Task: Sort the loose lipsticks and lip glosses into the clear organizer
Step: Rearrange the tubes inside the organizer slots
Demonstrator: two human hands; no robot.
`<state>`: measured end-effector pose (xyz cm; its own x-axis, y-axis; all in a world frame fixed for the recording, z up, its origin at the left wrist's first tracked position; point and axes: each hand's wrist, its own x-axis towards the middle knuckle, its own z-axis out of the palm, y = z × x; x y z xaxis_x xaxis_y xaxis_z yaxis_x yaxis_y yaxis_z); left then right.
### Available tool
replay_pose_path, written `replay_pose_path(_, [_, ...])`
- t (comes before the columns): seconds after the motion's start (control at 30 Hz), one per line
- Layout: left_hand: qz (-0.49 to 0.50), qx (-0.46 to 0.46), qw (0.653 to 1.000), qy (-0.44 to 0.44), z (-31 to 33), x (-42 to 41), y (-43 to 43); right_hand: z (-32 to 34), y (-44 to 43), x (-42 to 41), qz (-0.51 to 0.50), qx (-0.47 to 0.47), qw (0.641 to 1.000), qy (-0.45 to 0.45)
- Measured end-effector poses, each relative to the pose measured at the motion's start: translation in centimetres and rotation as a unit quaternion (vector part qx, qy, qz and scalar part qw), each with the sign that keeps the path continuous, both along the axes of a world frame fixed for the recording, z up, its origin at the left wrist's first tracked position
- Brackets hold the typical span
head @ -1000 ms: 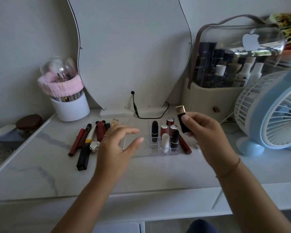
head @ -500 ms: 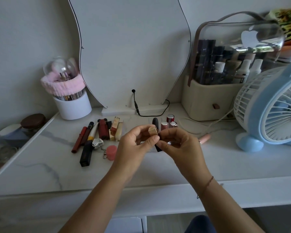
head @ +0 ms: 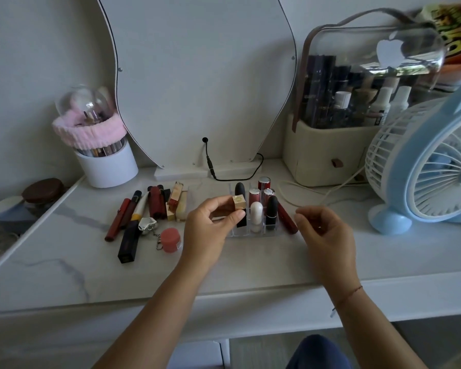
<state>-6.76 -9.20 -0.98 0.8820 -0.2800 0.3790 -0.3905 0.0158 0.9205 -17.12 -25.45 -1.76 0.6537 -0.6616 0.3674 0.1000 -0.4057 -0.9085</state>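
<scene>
The clear organizer [head: 253, 233] stands mid-table with several lipsticks upright in it, among them a white one [head: 256, 213] and black ones. My left hand [head: 210, 230] pinches a black lipstick with a gold cap [head: 239, 203] over the organizer's left side. My right hand [head: 328, 235] hovers just right of the organizer, fingers loosely curled, holding nothing. A dark red tube [head: 286, 218] lies against the organizer's right side. Loose lipsticks and glosses [head: 155, 206] lie in a row to the left, with a black tube [head: 129, 242] and a pink pot [head: 170, 239] nearer me.
A white brush cup [head: 108, 166] with a pink band stands back left. A mirror [head: 197, 75] with a black cable leans behind. A beige cosmetics case [head: 330, 155] and a blue fan [head: 426, 166] fill the right. A silver keychain [head: 147, 226] lies among the tubes.
The gold-capped lipstick passed from my right hand to my left. My right hand let go and drew away to the right; my left carries the lipstick over the organizer.
</scene>
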Motion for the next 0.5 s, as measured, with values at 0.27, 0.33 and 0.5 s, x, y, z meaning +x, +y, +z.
replay_pose_path(0.27, [0.035,0.071,0.996,-0.038,-0.08,0.64,-0.31,-0.52,-0.33,0.27,0.010,0.020,1.000,-0.017])
replay_pose_path(0.33, [0.041,0.101,0.993,-0.052,-0.22,0.75,-0.26,-0.69,-0.63,0.30,0.009,0.038,0.999,-0.019])
replay_pose_path(0.5, [0.055,0.150,0.985,-0.069,-0.40,0.87,-0.27,-0.84,-0.98,0.28,-0.001,0.062,0.998,-0.020])
